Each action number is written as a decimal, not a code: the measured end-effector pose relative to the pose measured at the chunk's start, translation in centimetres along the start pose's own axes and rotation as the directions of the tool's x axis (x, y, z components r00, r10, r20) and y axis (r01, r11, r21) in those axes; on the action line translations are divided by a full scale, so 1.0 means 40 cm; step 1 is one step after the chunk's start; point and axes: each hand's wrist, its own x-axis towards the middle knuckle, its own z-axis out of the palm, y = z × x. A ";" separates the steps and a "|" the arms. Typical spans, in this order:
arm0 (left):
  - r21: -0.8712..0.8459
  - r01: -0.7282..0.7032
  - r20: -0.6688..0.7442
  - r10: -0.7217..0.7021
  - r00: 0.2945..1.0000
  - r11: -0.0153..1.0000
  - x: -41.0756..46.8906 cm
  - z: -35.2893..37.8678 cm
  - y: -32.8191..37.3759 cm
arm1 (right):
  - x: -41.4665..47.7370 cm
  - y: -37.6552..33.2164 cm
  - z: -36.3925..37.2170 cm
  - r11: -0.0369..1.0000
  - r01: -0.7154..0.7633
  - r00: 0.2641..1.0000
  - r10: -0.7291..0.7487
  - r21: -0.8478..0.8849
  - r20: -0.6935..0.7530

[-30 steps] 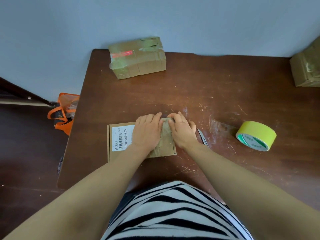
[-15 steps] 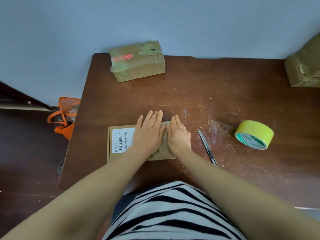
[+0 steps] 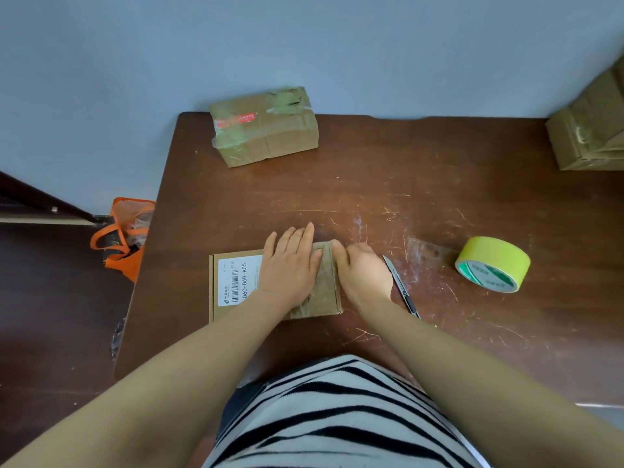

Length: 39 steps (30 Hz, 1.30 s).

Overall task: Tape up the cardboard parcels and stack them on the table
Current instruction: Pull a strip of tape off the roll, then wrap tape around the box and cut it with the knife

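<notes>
Centre parcel [image 3: 326, 292] looks taped; left grip [image 3: 290, 268] presses flat on it, right grip [image 3: 364, 275] at its edge, fingers hidden. Upper-left parcel [image 3: 266, 126] looks done; stacking remains.

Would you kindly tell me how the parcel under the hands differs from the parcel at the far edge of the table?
The near parcel is flat and thin; the far parcel is a thicker block. The near parcel carries a white barcode label; the far parcel has a red strip and wrinkled tape. The left hand and right hand rest on the near parcel; nothing touches the far parcel. Both are brown cardboard.
</notes>
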 end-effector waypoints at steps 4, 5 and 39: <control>-0.011 -0.017 0.032 0.017 0.999 1.000 0.003 -0.011 -0.001 | 0.020 -0.021 0.001 0.993 0.116 0.978 -0.115 0.002 0.173; -0.001 -0.032 0.032 0.032 0.999 1.000 0.003 -0.014 -0.001 | 0.025 -0.024 0.000 0.991 0.131 0.973 -0.125 -0.016 0.194; -0.136 -0.143 0.070 0.154 0.986 0.980 -0.005 -0.044 -0.091 | 0.067 -0.039 -0.008 0.976 -0.071 0.957 0.008 0.205 0.290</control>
